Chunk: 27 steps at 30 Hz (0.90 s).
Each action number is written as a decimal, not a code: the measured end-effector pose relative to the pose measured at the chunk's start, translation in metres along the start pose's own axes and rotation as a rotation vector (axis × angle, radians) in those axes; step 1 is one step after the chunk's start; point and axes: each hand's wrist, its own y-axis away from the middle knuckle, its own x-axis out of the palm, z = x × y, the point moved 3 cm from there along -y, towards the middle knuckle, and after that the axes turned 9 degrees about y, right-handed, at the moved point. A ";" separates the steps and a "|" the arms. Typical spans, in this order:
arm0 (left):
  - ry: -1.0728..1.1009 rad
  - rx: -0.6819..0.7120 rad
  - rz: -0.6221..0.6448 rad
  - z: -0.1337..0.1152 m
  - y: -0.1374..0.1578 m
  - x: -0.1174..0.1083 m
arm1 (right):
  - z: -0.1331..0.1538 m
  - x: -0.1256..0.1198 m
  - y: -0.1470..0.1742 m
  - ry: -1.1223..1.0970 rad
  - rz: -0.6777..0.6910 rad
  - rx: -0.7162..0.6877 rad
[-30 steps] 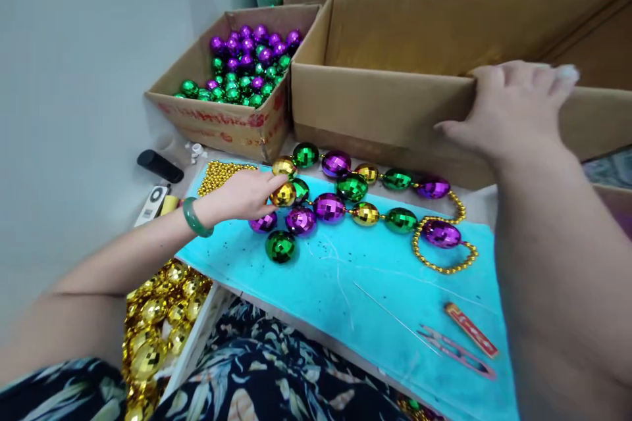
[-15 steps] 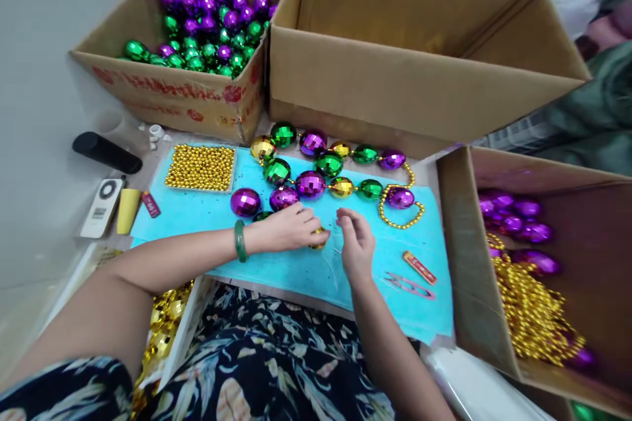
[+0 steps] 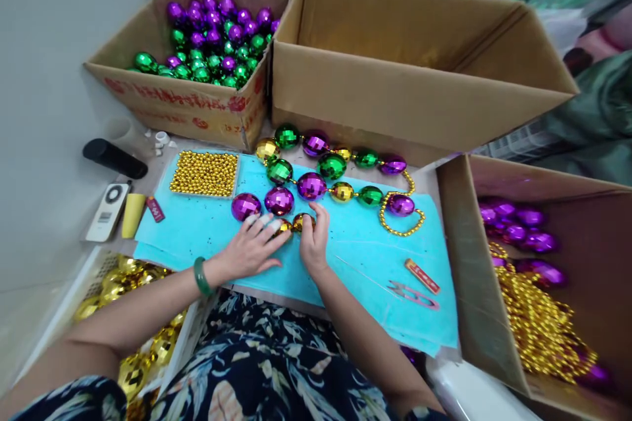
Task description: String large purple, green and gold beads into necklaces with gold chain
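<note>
On the blue cloth, the left hand spreads open at one gold faceted bead while the right hand curls around a second gold bead, apparently arranging them, so careful alignment seems needed next.

Your left gold bead: shiny, faceted, partly hidden under your left hand, on the near side of the purple bead. Your right gold bead: same finish, right of and nearer you than that purple one, its right side covered by your right hand. Can't tell whether the two are joined.
</note>
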 end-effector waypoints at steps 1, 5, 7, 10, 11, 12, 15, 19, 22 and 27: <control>-0.016 0.000 -0.045 -0.003 0.008 0.007 | 0.001 0.002 -0.002 -0.012 -0.002 -0.013; -0.099 -0.017 -0.267 -0.003 0.016 0.029 | 0.002 0.009 -0.012 -0.075 -0.010 -0.060; -0.155 -0.011 -0.325 0.003 0.009 0.035 | 0.000 0.013 -0.019 -0.079 0.002 -0.094; -0.272 0.018 -0.321 0.011 -0.002 0.037 | -0.006 0.015 -0.027 -0.063 -0.031 -0.145; -0.304 0.028 -0.314 0.013 -0.004 0.036 | -0.008 0.014 -0.028 -0.049 -0.045 -0.168; -0.324 0.038 -0.311 0.015 -0.006 0.033 | -0.010 0.012 -0.029 -0.027 -0.061 -0.195; -0.301 0.093 -0.369 0.028 -0.012 0.008 | -0.012 -0.004 -0.033 0.068 -0.098 -0.306; -0.229 0.055 -0.554 0.094 -0.046 -0.068 | 0.010 -0.040 -0.071 0.173 -0.133 -0.519; -0.198 -0.196 -0.528 0.179 -0.092 -0.134 | 0.054 -0.058 -0.128 0.173 -0.135 -0.598; -0.165 -0.614 -0.100 0.304 -0.164 -0.179 | 0.130 0.002 -0.226 0.062 0.344 -0.215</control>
